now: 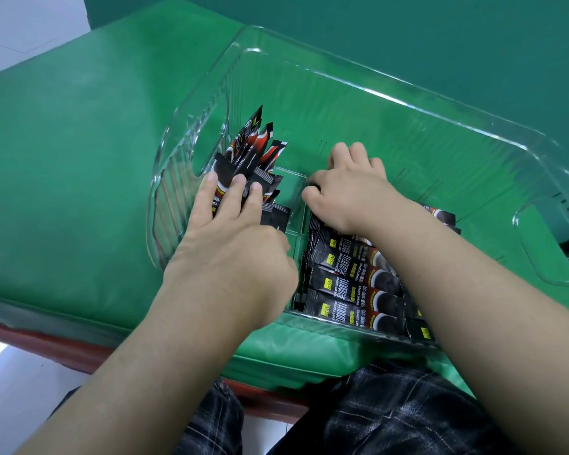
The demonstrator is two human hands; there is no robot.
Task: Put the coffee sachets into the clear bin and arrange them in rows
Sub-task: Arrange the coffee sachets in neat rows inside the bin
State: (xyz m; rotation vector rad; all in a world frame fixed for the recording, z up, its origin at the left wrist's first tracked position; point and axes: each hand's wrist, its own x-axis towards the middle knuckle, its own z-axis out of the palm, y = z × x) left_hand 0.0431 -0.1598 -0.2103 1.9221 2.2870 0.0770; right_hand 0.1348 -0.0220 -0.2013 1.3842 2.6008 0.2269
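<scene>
Left hand [234, 224] – straight fingers pressed on leaning sachets [260, 149], left-centre, steadying them | right hand [345, 192] – curled, grasp unclear, squaring flat row [352, 284] | clear bin [391, 93]

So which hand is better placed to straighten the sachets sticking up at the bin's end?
Left. The left hand already rests on that upright bundle; the right hand is busy on the flat rows.

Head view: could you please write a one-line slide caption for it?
Both hands arrange black coffee sachets inside a clear bin on green cloth.
</scene>
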